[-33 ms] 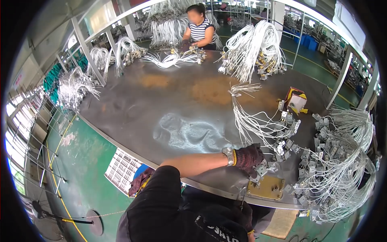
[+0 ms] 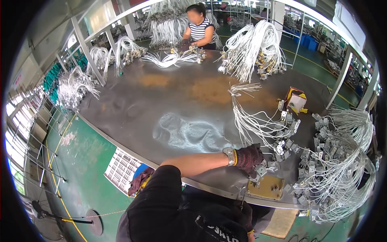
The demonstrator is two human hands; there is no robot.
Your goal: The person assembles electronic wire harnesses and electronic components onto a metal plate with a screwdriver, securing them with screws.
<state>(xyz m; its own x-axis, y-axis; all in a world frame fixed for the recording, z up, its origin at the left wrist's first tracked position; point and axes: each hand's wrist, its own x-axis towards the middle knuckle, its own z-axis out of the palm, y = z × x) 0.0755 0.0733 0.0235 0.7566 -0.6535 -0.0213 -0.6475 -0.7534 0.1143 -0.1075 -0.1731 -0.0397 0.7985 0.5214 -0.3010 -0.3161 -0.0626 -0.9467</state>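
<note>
My left hand [image 2: 247, 157], in a dark maroon knit glove with a watch above the cuff, reaches across to the right over the table. Its fingers are closed on a small metal bracket [image 2: 261, 171] near the table's front edge. Beside it lies a brass-coloured plate [image 2: 265, 188] with small posts. Low by the table edge is my right hand [image 2: 246, 218], also gloved and mostly hidden by my clothing. It looks closed, and a thin rod rises just above it; what it grips cannot be made out. A bundle of white wires [image 2: 246, 121] ends in several metal brackets [image 2: 287, 125].
A large heap of wired brackets [image 2: 322, 161] covers the table's right end. Near it stands a red and yellow box [image 2: 296, 100]. White wire bundles [image 2: 256, 50] lie at the back, where another person [image 2: 200, 30] works. Frame posts [image 2: 88, 52] rise at the table's edges.
</note>
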